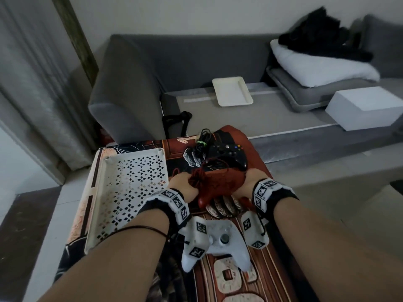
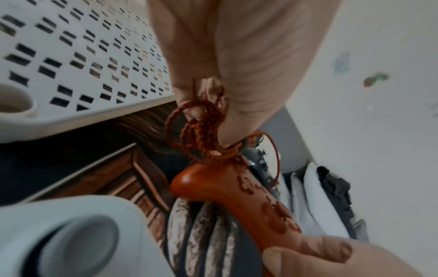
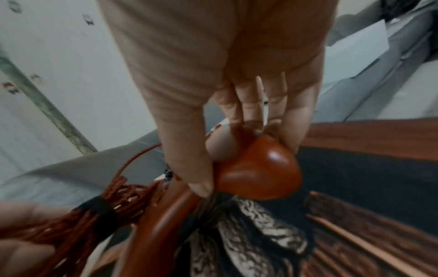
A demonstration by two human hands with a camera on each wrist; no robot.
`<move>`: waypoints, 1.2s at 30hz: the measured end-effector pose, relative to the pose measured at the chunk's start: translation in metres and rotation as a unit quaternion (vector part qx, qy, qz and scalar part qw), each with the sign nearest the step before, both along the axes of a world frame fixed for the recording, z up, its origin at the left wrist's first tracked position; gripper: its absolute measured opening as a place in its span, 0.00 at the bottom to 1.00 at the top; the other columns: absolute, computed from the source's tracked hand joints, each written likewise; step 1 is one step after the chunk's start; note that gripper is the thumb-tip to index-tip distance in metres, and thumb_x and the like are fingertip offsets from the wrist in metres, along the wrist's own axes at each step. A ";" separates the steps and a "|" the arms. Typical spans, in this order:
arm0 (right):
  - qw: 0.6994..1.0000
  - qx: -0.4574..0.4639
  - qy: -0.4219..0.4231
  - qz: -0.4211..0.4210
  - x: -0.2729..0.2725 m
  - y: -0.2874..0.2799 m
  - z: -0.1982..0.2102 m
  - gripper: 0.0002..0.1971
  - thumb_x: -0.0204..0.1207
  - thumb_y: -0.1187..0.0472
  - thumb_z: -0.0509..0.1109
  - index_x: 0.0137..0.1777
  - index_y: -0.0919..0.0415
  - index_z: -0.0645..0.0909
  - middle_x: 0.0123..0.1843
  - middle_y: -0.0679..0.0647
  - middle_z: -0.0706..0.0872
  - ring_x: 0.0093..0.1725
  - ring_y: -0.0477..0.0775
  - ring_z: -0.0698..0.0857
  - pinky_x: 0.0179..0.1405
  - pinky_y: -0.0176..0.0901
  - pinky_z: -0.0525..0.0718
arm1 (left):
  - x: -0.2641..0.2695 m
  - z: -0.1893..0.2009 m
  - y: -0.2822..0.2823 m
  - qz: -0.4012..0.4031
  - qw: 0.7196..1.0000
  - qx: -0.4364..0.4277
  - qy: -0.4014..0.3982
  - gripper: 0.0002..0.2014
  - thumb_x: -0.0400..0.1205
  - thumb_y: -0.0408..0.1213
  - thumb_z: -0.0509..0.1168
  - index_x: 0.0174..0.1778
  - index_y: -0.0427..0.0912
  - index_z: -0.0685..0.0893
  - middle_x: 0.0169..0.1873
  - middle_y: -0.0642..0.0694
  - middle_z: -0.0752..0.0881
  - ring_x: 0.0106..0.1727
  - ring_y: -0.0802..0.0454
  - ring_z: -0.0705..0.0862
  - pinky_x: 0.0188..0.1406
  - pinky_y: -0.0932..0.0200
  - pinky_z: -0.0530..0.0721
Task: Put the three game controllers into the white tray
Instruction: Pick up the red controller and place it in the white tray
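Note:
A red game controller [image 1: 218, 185] is held between both hands just above the patterned cloth. My left hand [image 1: 182, 185] pinches its bundled red cable [image 2: 201, 131] at the controller's left end. My right hand [image 1: 250, 182] curls round the right grip [image 3: 258, 168]. The red controller [image 2: 251, 196] hangs to the right of the white perforated tray [image 1: 130, 188], which holds nothing. A black controller [image 1: 226, 154] with its coiled cable lies just behind the hands. A white controller [image 1: 216, 243] lies between my forearms, partly hidden by the wrist cameras.
The low table carries a red and black patterned cloth [image 1: 257, 280]. Behind it stands a grey sofa [image 1: 135, 83] with a small white dish [image 1: 232, 93], a white box [image 1: 366, 107], pillows and dark clothes. A black strap [image 1: 176, 120] hangs by the sofa arm.

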State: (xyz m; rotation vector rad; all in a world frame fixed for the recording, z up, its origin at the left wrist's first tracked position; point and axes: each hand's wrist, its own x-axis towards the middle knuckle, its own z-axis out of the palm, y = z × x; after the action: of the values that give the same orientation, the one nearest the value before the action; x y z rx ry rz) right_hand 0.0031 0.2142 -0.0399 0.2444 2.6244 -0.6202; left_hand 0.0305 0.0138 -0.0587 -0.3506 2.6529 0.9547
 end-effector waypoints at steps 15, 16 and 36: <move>0.991 -0.015 0.105 0.088 0.073 -0.105 0.075 0.17 0.65 0.48 0.77 0.44 0.61 0.85 0.48 0.59 0.90 0.52 0.61 0.90 0.55 0.48 0.88 | 0.084 0.067 -0.088 0.078 0.982 -0.003 0.174 0.14 0.78 0.31 0.65 0.57 0.32 0.87 0.53 0.35 0.90 0.57 0.37 0.87 0.58 0.47 0.85; 0.991 -0.024 0.101 0.088 0.065 -0.118 0.072 0.18 0.66 0.49 0.76 0.48 0.63 0.86 0.50 0.59 0.90 0.53 0.62 0.89 0.56 0.49 0.87 | 0.081 0.064 -0.101 0.089 0.981 -0.005 0.173 0.13 0.78 0.31 0.65 0.56 0.33 0.87 0.52 0.36 0.91 0.56 0.38 0.87 0.58 0.48 0.85; 0.989 -0.036 0.062 0.125 -0.086 -0.253 -0.031 0.29 0.56 0.47 0.83 0.55 0.63 0.86 0.52 0.58 0.90 0.53 0.59 0.90 0.57 0.48 0.88 | -0.020 -0.037 -0.225 0.201 0.972 -0.008 0.124 0.34 0.79 0.44 0.69 0.81 0.46 0.67 0.75 0.42 0.76 0.74 0.42 0.76 0.75 0.50 0.74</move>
State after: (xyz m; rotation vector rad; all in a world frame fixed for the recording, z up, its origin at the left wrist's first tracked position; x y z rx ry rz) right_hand -0.0831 -0.0384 -0.0713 -0.1498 2.6853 -0.6583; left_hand 0.0108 -0.2115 -0.0962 -0.8490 2.8756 1.1590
